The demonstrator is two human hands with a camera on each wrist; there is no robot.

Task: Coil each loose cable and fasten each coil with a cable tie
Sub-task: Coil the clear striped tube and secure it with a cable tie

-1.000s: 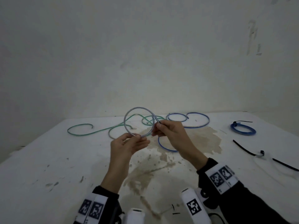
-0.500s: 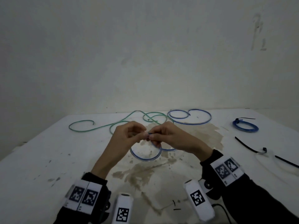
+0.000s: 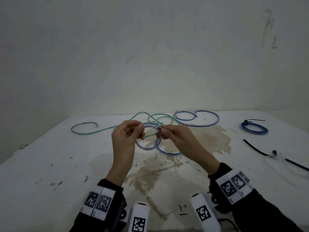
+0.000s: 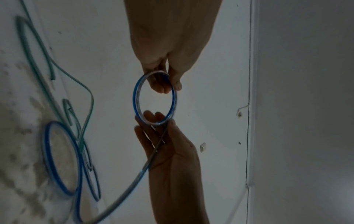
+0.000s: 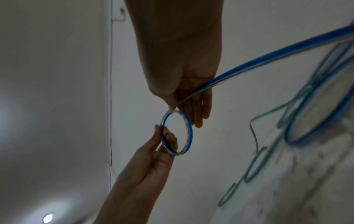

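Blue cable (image 3: 197, 122): part-wound coil (image 3: 147, 138) held above table (image 3: 50, 164) centre. Left hand (image 3: 124, 138) pinches coil's left side; right hand (image 3: 173, 136) pinches right side, tail trailing to far-right loops. Step: coiling. Next, likely: feed remaining slack round, then fetch black cable tie (image 3: 255, 149), near right.

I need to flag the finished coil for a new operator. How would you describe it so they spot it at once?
Start at the white stained table and look to its far right side. There, beyond the loose black cable ties, lies a small blue cable coil. Unlike the sprawling blue cable and green cable mid-table, it is wound tight and already cinched with a black tie.
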